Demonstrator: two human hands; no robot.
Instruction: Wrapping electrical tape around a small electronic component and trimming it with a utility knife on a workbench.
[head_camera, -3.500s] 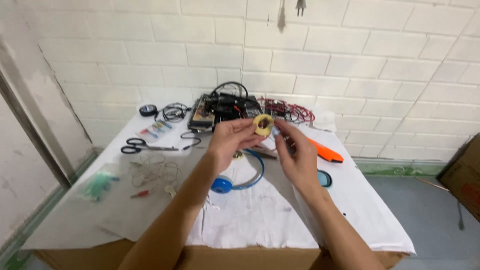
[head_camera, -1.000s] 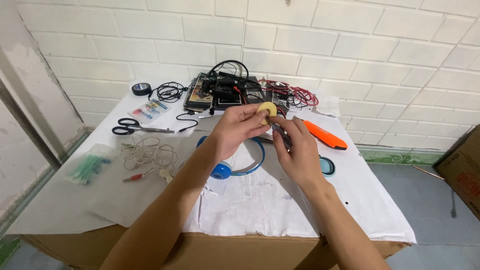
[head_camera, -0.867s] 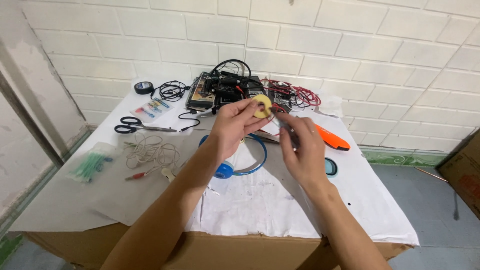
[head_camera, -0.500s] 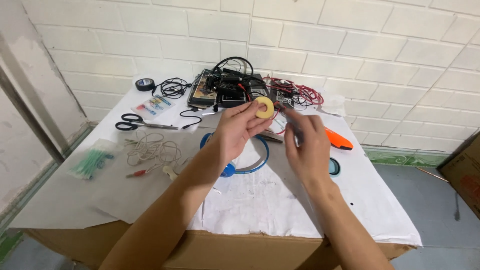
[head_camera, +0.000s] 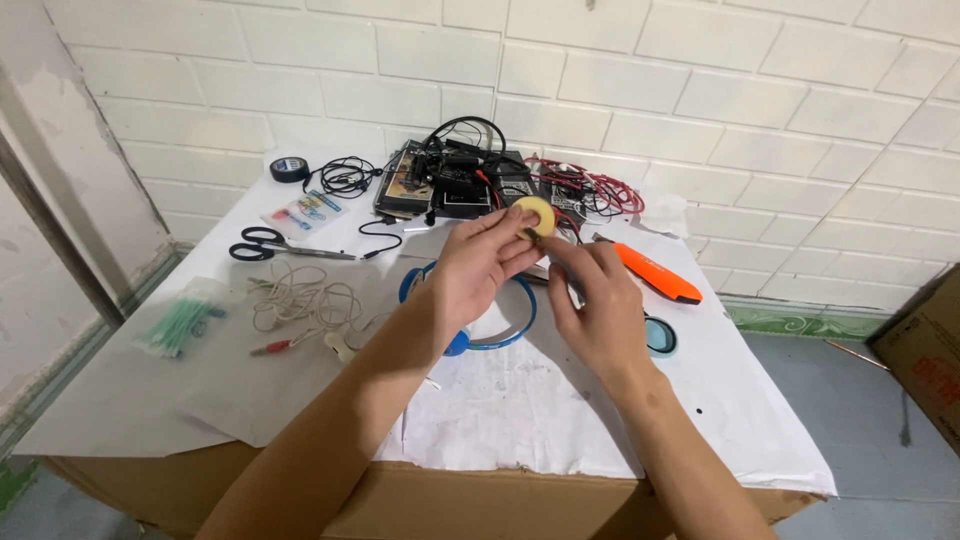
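The left hand (head_camera: 478, 268) pinches a small yellow ring (head_camera: 534, 217) between its fingertips, raised above the blue headband (head_camera: 505, 322) on the tabletop (head_camera: 700, 400). The right hand (head_camera: 592, 308) is just beside the ring, fingers curled toward it; whether it grips anything cannot be told. Beyond the headband sits a tangle of black electronics (head_camera: 455, 180) and red wires (head_camera: 590, 190). Right of the headband lies an orange cutter (head_camera: 657, 273). Left of it lie white cord (head_camera: 300, 300), scissors (head_camera: 275, 246) and bagged green swabs (head_camera: 180, 320).
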